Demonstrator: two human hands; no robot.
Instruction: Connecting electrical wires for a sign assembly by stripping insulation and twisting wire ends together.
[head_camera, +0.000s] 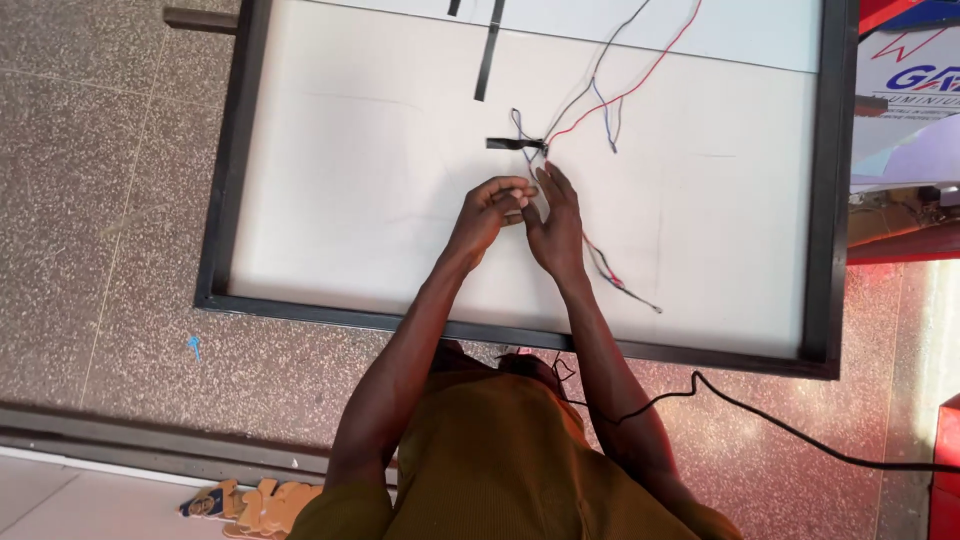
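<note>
Both arms reached forward from the person's body, bare from the shoulder down, and met over the middle of a white panel (380, 190). The left hand (487, 212) was curled, knuckles up, fingers folded in toward the thumb. The right hand (556, 222) stood just beside it, touching it, with the fingers stretched long and pointing away from the body.

The panel lay flat on a speckled stone floor (110, 250) and sat inside a black frame (222, 190). Two strips of black tape (487, 60) were stuck on the white surface, the shorter one (512, 144) just beyond the fingertips. A black cable (780, 428) trailed over the floor to the right of the person. A grey metal rail (150, 440) ran along the floor at the lower left, with sandals (255, 500) beside it.

The left grip was pressed together, fingertips pinched at the spot where the hands met; what it pinched was too small to make out. The right grip was spread, fingers straight and close together, resting against the left. Thin wires (610, 105), red, blue and grey, ran from the top of the panel down to the short tape strip and the hands, and a further stretch of wire (625, 285) came out below the right hand and lay on the panel.
</note>
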